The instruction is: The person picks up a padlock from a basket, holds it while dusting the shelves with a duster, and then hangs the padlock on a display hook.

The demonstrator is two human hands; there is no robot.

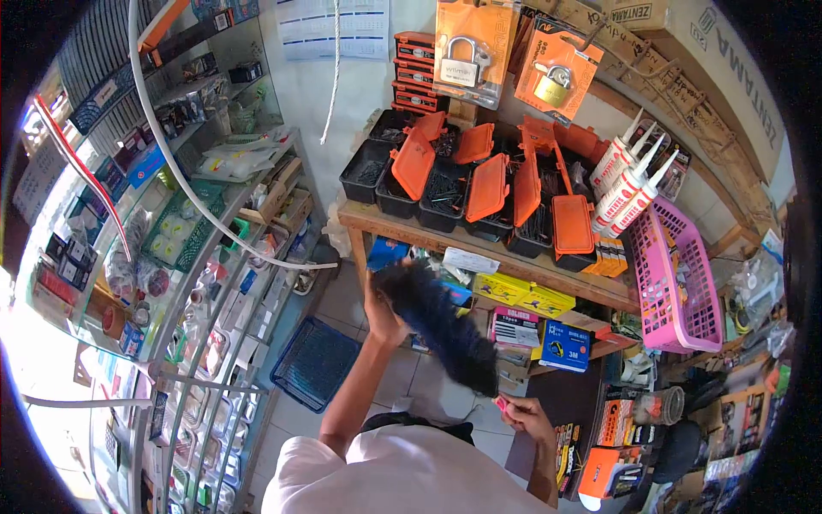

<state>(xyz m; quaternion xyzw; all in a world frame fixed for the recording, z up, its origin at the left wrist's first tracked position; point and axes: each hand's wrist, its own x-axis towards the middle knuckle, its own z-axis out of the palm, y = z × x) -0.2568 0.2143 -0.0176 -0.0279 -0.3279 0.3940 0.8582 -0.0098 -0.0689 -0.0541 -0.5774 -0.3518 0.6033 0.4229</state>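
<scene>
A dark, fluffy duster stretches across the middle of the view, in front of my body. My right hand is closed on its pink handle at the lower right end. My left hand is raised at the duster's upper left end, touching or just behind the dark fibres, its fingers mostly hidden. Beyond the duster, a wooden shelf holds black bins with orange lids, some lids raised.
Glass display shelves with small goods run along the left. A blue basket sits on the tiled floor. Sealant tubes and a pink basket stand at the right. A white cord hangs above.
</scene>
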